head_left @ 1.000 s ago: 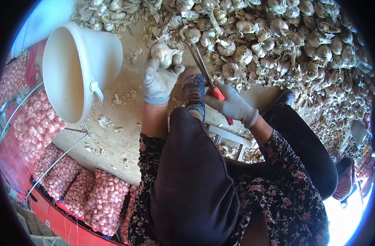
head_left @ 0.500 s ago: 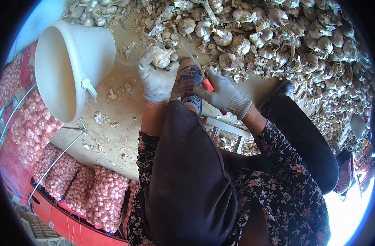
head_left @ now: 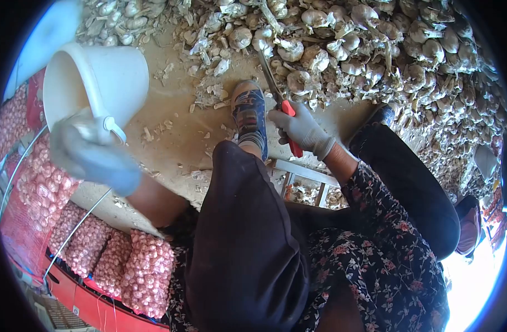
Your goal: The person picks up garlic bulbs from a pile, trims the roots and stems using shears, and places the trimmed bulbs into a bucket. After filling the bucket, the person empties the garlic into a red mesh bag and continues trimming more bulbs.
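Observation:
My left hand [head_left: 95,152], in a pale work glove, is at the mouth of a white bucket [head_left: 123,77] and smeared by motion. Its fingers are too blurred for me to tell whether a garlic bulb is in them. Gloved as well, my right hand [head_left: 303,130] is closed around the red handle of a pair of shears [head_left: 291,110]. The long metal blades point up and left, toward the heap of dry garlic bulbs [head_left: 369,41]. Below the blades, my shoe [head_left: 248,108] rests on the dusty floor.
Mesh sacks of garlic [head_left: 145,271] line the lower left, above a red bar [head_left: 98,312]. A metal rod [head_left: 79,229] crosses in front of them. Under my right forearm stands a low metal stool frame [head_left: 306,170]. Loose skins [head_left: 165,126] litter the floor.
My left hand, which held a garlic bulb near the shoe, has swung left to the bucket. The shears in my right hand have turned, and their blades show more fully.

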